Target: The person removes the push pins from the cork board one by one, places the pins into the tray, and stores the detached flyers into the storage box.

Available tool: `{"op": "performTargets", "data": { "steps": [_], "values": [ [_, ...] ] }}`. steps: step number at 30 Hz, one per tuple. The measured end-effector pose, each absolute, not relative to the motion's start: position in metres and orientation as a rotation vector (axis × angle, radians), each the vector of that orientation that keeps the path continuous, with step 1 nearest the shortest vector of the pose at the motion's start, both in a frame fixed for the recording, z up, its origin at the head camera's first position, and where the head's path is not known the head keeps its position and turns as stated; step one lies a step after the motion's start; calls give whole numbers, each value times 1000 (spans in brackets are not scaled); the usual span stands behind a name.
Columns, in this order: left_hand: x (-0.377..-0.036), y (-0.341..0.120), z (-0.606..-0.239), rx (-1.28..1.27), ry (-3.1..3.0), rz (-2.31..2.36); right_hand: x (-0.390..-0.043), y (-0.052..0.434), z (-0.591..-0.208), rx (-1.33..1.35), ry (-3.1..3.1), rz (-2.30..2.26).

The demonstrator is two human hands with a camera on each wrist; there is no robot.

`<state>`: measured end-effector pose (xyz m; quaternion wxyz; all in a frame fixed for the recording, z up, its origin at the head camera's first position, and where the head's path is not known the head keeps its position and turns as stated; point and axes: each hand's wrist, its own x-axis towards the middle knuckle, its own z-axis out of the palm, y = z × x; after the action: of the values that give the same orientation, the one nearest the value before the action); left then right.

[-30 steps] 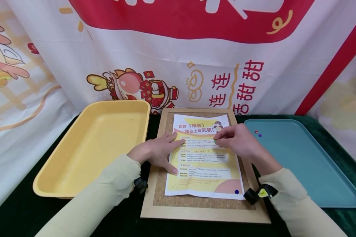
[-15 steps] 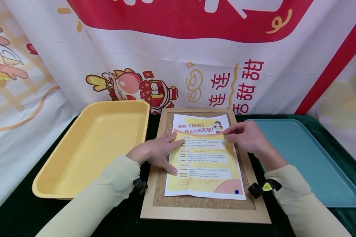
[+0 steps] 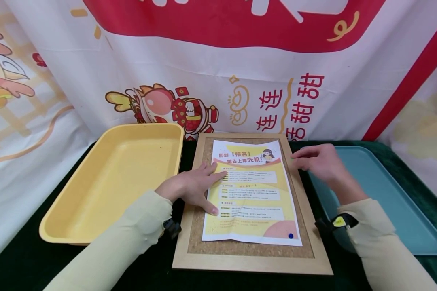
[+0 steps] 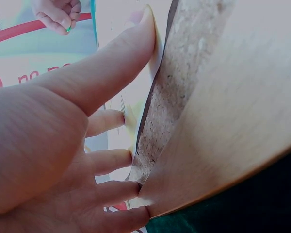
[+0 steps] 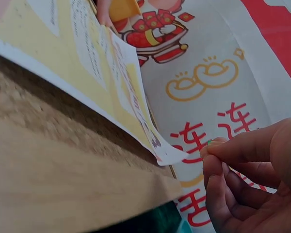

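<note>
A yellow-and-white printed poster [image 3: 249, 210] lies on a wood-framed cork board [image 3: 255, 249]. One blue thumbtack [image 3: 291, 236] sits in its lower right corner. My left hand [image 3: 194, 188] rests with spread fingers on the poster's left edge and the frame. Above the board's right frame, off the paper, my right hand [image 3: 324, 163] pinches a tiny green thumbtack [image 5: 210, 142] between thumb and forefinger, most of it hidden by the fingertips. In the right wrist view, the poster's top right corner [image 5: 170, 155] curls up off the cork.
To the left stands a yellow tray [image 3: 113, 182]. A blue-green tray [image 3: 382, 202] lies on the right, partly behind my right hand and sleeve. Dark green cloth [image 3: 138, 266] covers the table, and a printed banner [image 3: 204, 64] hangs behind.
My right hand has moved right and slightly away, from over the poster to above the board's right frame, still pinching the green thumbtack. My left hand has stayed in place.
</note>
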<state>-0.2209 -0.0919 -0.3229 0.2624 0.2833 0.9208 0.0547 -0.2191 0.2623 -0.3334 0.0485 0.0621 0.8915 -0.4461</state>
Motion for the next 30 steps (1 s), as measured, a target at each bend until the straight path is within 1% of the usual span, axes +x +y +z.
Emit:
{"op": "performTargets", "data": {
  "steps": [12,23,30],
  "values": [
    [-221,-92,-322,753,2485,159,-225,297,-336,355,2710,-1339],
    [-221,-92,-322,751,2481,171,-227,329,-347,519,2662,-1248],
    [-222,-92,-323,756,2479,174,-229,342,-351,537,2632,-1203]
  ]
}}
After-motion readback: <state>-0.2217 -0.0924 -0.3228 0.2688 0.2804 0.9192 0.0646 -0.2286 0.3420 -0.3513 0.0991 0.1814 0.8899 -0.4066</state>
